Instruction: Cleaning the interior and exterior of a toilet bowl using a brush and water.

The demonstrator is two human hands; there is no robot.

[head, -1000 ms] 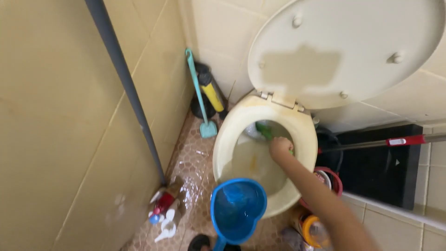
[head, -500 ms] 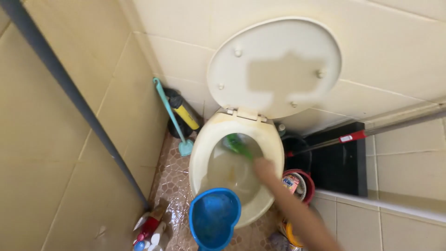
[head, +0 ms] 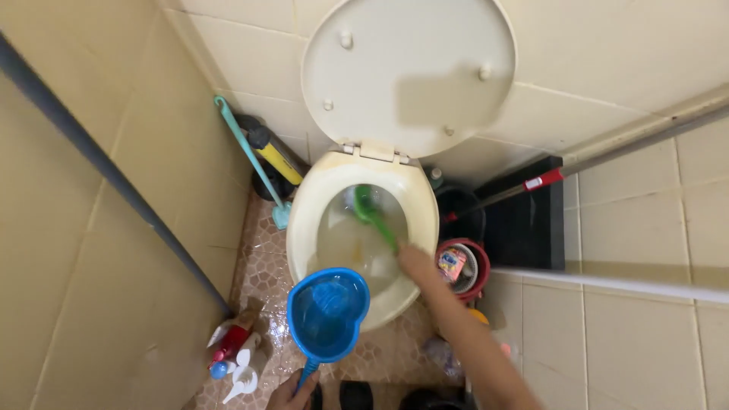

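The right hand (head: 414, 260) grips the green toilet brush (head: 372, 209) in the toilet bowl (head: 304, 220) by its light, stiff, likely wet handle, while the left hand (head: 292, 391) clasps the blue dipper (head: 326, 313) by its handle.

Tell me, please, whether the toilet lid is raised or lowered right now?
Raised: the toilet lid stands up against the tiled wall, leaving the bowl open.

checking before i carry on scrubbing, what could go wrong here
The blue dipper, held by the left hand over the bowl rim, could tip or spill onto the wet floor tiles. The right hand sits low on the green brush, so splashback may reach it.
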